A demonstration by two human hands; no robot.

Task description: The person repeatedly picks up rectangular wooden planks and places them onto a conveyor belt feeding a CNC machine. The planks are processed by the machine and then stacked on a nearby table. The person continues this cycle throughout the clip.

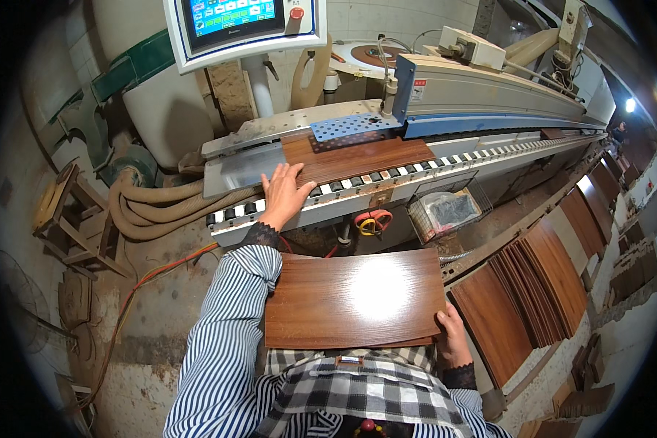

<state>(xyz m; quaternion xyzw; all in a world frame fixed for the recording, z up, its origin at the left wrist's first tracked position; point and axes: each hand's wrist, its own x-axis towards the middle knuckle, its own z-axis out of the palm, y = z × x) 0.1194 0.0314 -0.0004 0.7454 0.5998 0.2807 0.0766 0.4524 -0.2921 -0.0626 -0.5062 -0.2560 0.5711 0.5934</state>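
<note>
My left hand (284, 192) rests flat with its fingers spread at the near left end of a brown wood-grain panel (356, 159). That panel lies on the bed of an edge-banding machine (493, 93), partly beneath a blue perforated guard plate (356, 127). Close to my body, my right hand (453, 335) grips the right edge of another wood-grain panel (317, 301), thumb on top. A strong light reflection whitens its middle. The edge of at least one more panel (416, 342) shows under it at the front.
A roller track (399, 172) runs along the machine's near side. Above stands a control screen (235, 16) with a red stop button (296, 13). Stacked panels (531, 290) lie at right; a wire basket (451, 211) hangs below the track. Hoses (142, 211) and a wooden stool (79, 219) are left.
</note>
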